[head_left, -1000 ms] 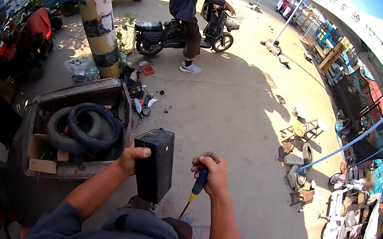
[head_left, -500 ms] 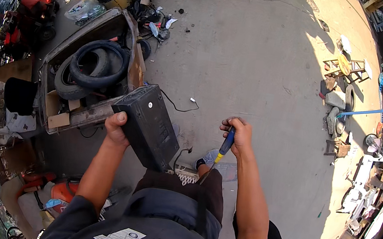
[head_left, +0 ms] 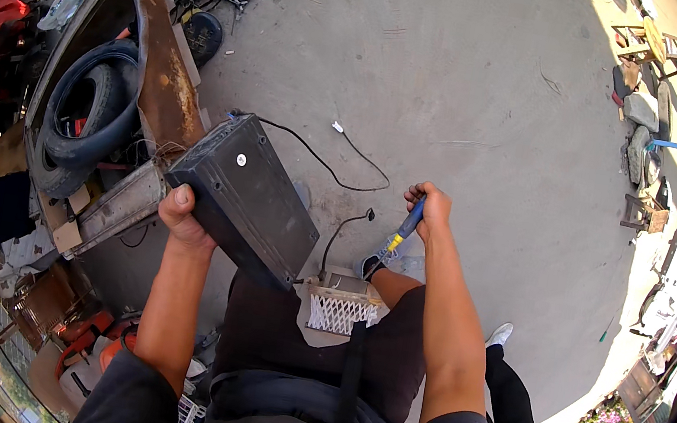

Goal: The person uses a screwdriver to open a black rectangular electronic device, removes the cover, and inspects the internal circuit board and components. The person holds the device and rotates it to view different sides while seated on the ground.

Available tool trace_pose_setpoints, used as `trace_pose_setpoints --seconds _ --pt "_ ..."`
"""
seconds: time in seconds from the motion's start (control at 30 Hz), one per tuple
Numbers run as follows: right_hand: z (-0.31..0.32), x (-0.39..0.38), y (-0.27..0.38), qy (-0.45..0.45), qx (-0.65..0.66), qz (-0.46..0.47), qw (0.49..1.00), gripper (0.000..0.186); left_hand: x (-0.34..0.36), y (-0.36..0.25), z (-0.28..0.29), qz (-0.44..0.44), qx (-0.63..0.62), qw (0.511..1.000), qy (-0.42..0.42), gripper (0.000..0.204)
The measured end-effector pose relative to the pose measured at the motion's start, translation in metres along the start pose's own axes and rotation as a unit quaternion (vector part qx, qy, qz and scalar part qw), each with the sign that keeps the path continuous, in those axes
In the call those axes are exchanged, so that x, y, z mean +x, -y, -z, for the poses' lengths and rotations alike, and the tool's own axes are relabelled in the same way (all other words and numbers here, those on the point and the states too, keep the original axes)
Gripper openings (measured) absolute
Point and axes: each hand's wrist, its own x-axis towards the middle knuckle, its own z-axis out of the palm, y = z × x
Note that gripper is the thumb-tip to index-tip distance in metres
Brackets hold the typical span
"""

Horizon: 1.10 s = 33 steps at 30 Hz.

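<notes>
My left hand (head_left: 190,220) grips the near left end of a black rectangular case (head_left: 248,198), its thumb on the edge. The case is tilted, with screws at its corners and a round white sticker on its broad face. From its far end a black cable (head_left: 305,145) with a white plug hangs out over the ground. My right hand (head_left: 428,212) is closed round the blue handle of a screwdriver (head_left: 409,222) with a yellow collar. The shaft points down and toward me, apart from the case; its tip is hard to make out.
A white latticed object (head_left: 342,313) with a black lead sits between my legs. On the left stands a rusty metal bin (head_left: 168,90) holding tires (head_left: 91,109). Litter lies beyond it. Another person's leg (head_left: 508,394) is at my right. Stools and stones line the far right.
My view has shifted, bringing the white latticed object more into sight. The case is still in my left hand and the screwdriver in my right.
</notes>
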Motion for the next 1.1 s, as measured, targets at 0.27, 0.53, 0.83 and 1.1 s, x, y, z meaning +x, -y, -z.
trace_pose_setpoints --seconds 0.27,0.53,0.83,1.1 --pt "0.004 0.177 -0.062 -0.034 -0.08 -0.015 0.996 0.015 0.081 0.07 0.094 0.025 -0.016 0.999 0.032 0.079" --pt "-0.007 0.285 -0.08 -0.043 -0.142 0.008 0.989 0.013 0.127 0.1 0.126 0.012 0.093 0.991 0.092 0.086" --pt "0.0 0.312 -0.05 -0.094 -0.338 0.082 0.933 0.029 0.11 0.125 0.135 -0.057 0.105 0.984 0.136 0.082" --pt "-0.045 0.204 0.012 0.104 -0.263 0.209 0.936 0.034 0.088 0.114 0.08 -0.104 0.098 0.965 0.219 0.075"
